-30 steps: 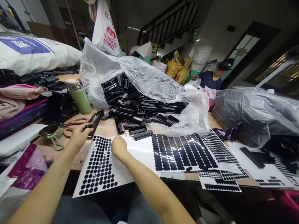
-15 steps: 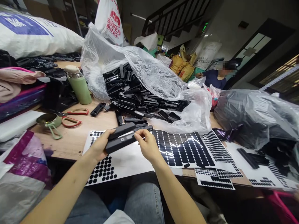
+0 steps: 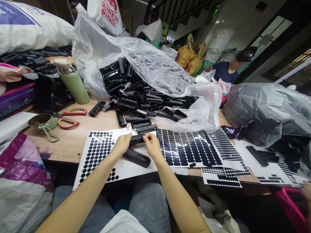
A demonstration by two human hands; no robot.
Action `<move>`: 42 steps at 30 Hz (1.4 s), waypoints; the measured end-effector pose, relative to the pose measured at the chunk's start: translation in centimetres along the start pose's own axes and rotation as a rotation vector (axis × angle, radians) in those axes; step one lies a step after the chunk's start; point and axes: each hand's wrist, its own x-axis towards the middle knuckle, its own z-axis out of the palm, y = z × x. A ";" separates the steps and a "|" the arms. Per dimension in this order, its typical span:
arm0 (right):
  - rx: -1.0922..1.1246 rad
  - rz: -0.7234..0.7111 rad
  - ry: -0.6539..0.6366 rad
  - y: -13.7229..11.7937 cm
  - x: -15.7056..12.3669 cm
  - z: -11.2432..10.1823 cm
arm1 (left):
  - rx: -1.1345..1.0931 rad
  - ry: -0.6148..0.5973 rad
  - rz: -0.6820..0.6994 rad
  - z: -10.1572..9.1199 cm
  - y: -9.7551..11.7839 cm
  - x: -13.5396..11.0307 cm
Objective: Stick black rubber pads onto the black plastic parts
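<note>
My left hand grips the left end of a long black plastic piece. At its right end, the thumb and fingers of my right hand are pinched together; anything small between the fingertips is hidden. Just below, a second black plastic piece lies slanted on a white sheet of round black stickers. To the right of my right hand is a sheet of black oblong stickers. More black pieces lie right behind my hands.
An open clear plastic bag spills a heap of black pieces. Leftward stand a green flask, red-handled scissors and a green cup. A filled grey bag is at right. Another person sits beyond.
One of the two black pieces from my left hand now lies on the sheet. The other is held level between both hands, farther from me. The view has shifted slightly.
</note>
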 end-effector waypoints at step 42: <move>-0.402 -0.091 -0.125 -1.1 -2.2 -4.2 | -0.334 0.077 -0.088 -3.9 3.3 -6.7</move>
